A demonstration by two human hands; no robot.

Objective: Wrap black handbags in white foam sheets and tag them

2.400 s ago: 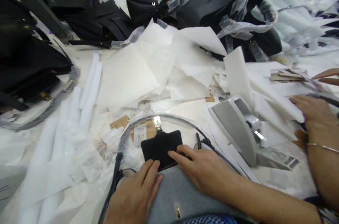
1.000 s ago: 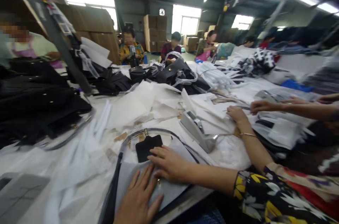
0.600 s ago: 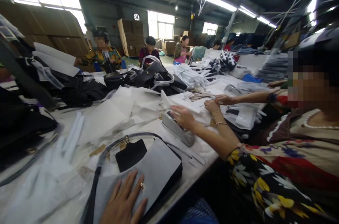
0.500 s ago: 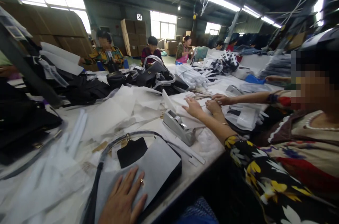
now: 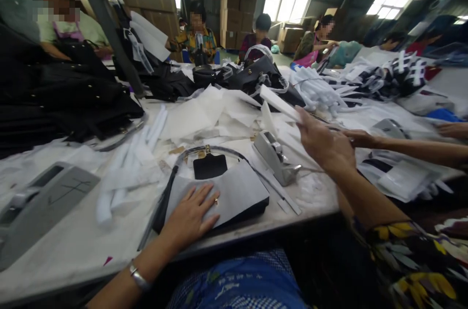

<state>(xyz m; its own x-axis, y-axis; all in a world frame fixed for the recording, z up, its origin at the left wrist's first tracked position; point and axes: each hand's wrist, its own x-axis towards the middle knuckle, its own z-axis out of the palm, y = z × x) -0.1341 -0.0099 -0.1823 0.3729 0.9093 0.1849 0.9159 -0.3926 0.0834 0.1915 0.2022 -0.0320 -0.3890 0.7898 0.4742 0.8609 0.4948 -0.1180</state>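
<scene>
My left hand (image 5: 190, 214) lies flat and open on a bag wrapped in grey cloth (image 5: 237, 192) at the table's near edge. A black flap with a gold clasp (image 5: 209, 166) sticks out of the wrap, and a wrapped strap (image 5: 226, 149) arcs behind it. My right hand (image 5: 321, 141) is raised to the right of the bag, beyond a grey tape dispenser (image 5: 274, 155). Its fingers pinch the end of a white foam strip (image 5: 280, 102), which points up and left.
A co-worker's hand (image 5: 360, 138) rests just right of mine. White foam sheets (image 5: 204, 114) and rolled strips (image 5: 146, 148) cover the table's middle. Black bags (image 5: 66, 99) are piled at the left. A second grey dispenser (image 5: 40, 206) sits near left. Several people sit at the far side.
My right hand left the grey-wrapped bag, reached past the tape dispenser and now holds up a white foam strip. My left hand stays flat on the bag. My view swung right, then back.
</scene>
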